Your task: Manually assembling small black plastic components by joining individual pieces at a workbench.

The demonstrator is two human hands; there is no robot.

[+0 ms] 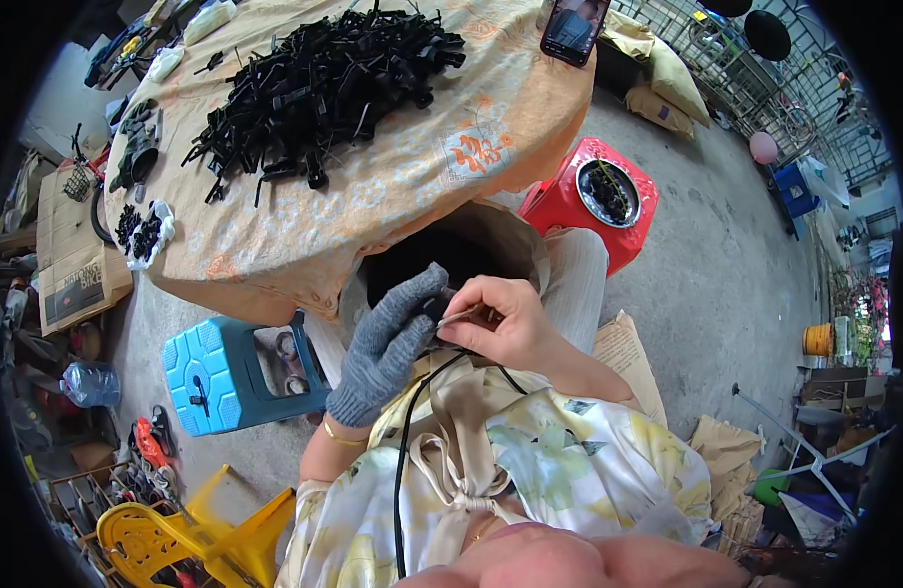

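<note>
My left hand [385, 345], in a grey knitted glove, is closed around a small black part [435, 305], mostly hidden by the fingers. The bare right hand [507, 321] pinches a thin, flat, light-coloured piece [457, 317] between thumb and fingers, right against that black part. I cannot tell exactly what this piece is. Both hands meet over an open sack [535, 257] with a dark inside, between my knees. Beyond it, a heap of black plastic parts [324, 93] lies on a round table covered by a peach patterned cloth [304, 230].
A phone [573, 29] stands at the table's far right. On a red stool [635, 220] sits a round dish of small dark bits [608, 192]. A blue stool [211, 377] and a yellow chair [192, 534] are at left. Flattened cardboard [630, 363] lies right of my lap.
</note>
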